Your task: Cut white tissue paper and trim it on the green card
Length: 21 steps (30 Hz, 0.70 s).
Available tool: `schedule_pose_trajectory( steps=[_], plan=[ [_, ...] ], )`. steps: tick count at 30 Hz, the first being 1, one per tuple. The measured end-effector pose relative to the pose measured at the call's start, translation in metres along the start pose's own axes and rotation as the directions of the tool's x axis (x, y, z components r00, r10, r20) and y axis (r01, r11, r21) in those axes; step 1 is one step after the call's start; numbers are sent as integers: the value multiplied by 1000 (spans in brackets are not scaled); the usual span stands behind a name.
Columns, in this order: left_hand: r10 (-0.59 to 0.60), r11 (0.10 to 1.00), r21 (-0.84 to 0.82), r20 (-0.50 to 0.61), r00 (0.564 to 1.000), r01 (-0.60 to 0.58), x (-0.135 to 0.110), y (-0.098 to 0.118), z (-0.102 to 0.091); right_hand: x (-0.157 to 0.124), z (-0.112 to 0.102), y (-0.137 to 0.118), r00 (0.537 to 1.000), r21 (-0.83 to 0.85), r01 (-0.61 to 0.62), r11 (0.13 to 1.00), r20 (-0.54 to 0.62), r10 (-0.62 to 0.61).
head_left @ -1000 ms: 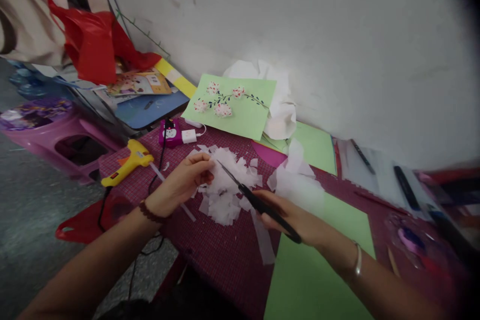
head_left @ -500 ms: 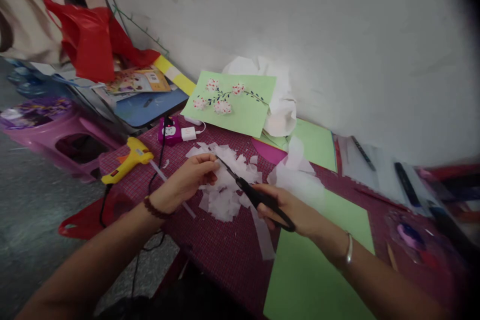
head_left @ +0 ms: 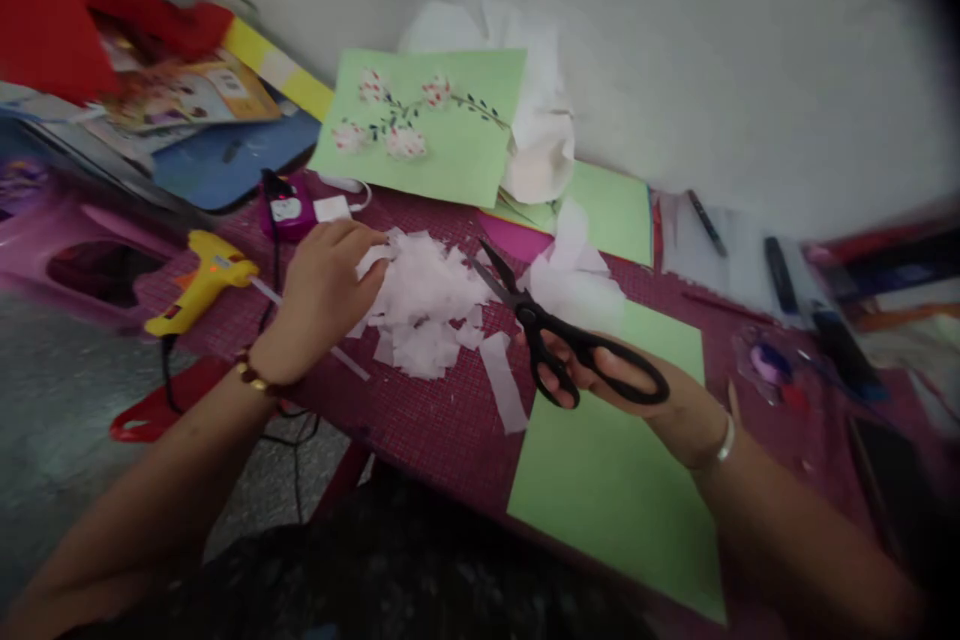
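Note:
My right hand (head_left: 592, 370) grips black-handled scissors (head_left: 525, 310), their blades parted and pointing up and left. Fingers sit in the handle loops. My left hand (head_left: 322, 285) reaches over the left edge of a pile of cut white tissue paper pieces (head_left: 424, 290). Its thumb stands apart from the other fingers, and no held thing shows in it. Below the scissors' blades lies a white paper strip (head_left: 502, 382). A green sheet (head_left: 615, 490) lies under and beside my right hand.
Left on the red checked table (head_left: 427, 440) is a yellow glue gun (head_left: 206, 280) with its cord. A purple plug adapter (head_left: 289, 210) is behind it. A green card with paper flowers (head_left: 427, 125) leans at the back. Crumpled white paper (head_left: 574, 270) and pens (head_left: 705, 220) lie right.
My left hand has moved left, away from the scissors, and its pinch has opened. The scissors have turned and their blades have spread. The view has tilted down.

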State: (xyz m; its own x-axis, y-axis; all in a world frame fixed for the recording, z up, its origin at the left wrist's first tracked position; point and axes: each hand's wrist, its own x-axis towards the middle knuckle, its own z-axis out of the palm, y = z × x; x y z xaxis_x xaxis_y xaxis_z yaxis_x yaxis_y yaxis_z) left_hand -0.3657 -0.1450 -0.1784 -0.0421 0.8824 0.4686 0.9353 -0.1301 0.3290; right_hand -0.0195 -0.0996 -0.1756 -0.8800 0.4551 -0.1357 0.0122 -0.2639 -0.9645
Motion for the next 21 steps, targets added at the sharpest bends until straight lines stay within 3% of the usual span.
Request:
schedule_pose_trajectory(
  steps=[2,4,6,8,11,13,15,18,21],
  plan=[
    [96,993,-83,67,993,-90,-5,16,3,-15,-4,4,1000,21,16,1000,-16,-16],
    [239,954,-230,202,950,-191,-7,36,8,-28,-8,8,999,44,16,999,-36,-14],
    [395,894,-352,329,858,-277,-6,58,13,-37,-11,13,998,76,25,997,-61,-21],
    [515,842,-417,433,740,-343,-2,78,18,-42,-12,18,995,99,36,994,-93,-27],
    [643,765,-474,522,560,-436,6,103,25,-45,-13,22,993,114,46,992,-115,-33],
    [696,717,-502,546,465,-483,9,115,31,-45,-15,24,993,106,62,992,-106,-51],
    [699,710,-483,571,430,-512,10,121,38,-45,-17,25,993,83,88,993,-81,-81],
    [647,745,-401,629,430,-534,8,124,49,-45,-18,25,993,24,111,994,-39,-110],
    [603,776,-389,691,400,-497,10,121,54,-46,-16,20,992,-29,119,992,-43,-120]
  ],
)
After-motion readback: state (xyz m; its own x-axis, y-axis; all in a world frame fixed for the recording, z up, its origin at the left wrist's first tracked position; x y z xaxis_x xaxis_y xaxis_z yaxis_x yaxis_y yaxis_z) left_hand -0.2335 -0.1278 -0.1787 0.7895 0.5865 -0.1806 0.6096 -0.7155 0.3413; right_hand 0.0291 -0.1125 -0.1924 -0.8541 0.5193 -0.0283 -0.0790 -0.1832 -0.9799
